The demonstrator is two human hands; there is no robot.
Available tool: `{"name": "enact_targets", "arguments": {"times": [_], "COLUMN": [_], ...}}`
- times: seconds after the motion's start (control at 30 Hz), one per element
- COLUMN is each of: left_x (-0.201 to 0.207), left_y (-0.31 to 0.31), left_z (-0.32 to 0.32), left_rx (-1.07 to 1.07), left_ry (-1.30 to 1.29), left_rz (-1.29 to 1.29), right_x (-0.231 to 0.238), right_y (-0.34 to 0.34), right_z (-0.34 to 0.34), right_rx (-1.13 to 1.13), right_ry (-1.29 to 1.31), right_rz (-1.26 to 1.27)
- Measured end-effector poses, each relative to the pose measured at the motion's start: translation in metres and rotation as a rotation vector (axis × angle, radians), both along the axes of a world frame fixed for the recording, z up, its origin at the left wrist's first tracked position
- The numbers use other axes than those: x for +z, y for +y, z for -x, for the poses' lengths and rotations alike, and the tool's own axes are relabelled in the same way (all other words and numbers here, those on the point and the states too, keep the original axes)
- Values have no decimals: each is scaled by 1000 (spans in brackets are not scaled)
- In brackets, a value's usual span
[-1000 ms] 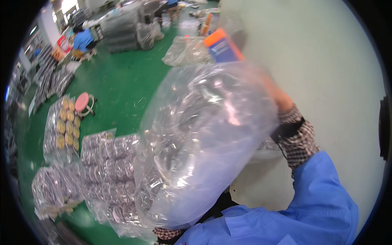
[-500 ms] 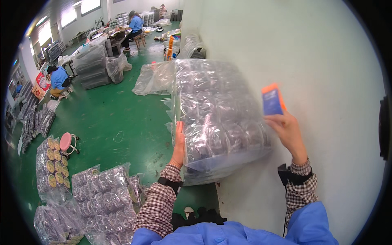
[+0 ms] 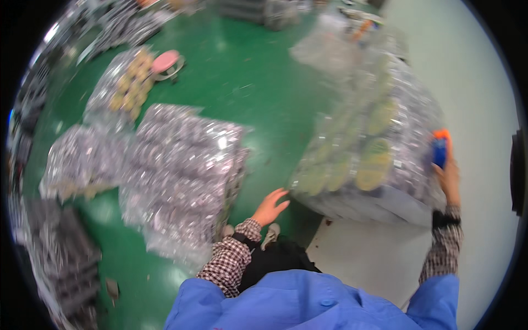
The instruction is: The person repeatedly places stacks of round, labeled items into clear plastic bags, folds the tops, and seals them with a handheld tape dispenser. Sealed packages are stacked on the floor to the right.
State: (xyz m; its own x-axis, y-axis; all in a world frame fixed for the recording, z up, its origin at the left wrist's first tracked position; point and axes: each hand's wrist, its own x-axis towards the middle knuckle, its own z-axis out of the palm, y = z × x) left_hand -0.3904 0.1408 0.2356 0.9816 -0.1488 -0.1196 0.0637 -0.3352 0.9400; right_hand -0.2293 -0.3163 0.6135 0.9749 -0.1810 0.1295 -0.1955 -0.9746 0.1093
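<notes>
My right hand (image 3: 450, 184) grips a small blue thing with an orange edge (image 3: 440, 153), its exact kind blurred. That hand is at the right side of a large clear-plastic-wrapped bundle (image 3: 404, 132), by the wall. Yellow-green round labels (image 3: 375, 162) show through the film on the bundle's left face. My left hand (image 3: 269, 207) is open, thumb and fingers apart, holding nothing. It hovers off the bundle's near left corner, above the green floor.
More plastic-wrapped bundles (image 3: 179, 170) stand on the green floor to my left. Beyond them is a pink-topped stool (image 3: 166, 62). Dark wrapped stacks (image 3: 63, 258) lie at the lower left. A pale wall (image 3: 476, 99) borders my right; loose clear plastic (image 3: 324, 49) lies farther off.
My view has swung left and down. My left hand has come off the bundle and opened. The bundle now shows its labelled side, and the blue-and-orange thing is against its right side.
</notes>
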Motion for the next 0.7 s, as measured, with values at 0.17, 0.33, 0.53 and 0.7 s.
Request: {"name": "enact_targets", "arguments": {"times": [0.17,0.33,0.53,0.7], "left_x": [-128,-165,-177,-120], "left_y": [224,334,358,354], "left_z": [172,243,212,159], "left_rx": [528,-242,-320,-310], "left_ry": [502,311,38,23], "left_rz": [-941,-1240,-977,-615], "right_x": [-51,-236,-334,-368], "right_y": [120,313,334,311], "right_z": [73,170,298,338], "right_rx": [537,1040,671,541], "right_ry": [-490,822,1175,1096], "right_rz": [-281,-444,-783,-670]}}
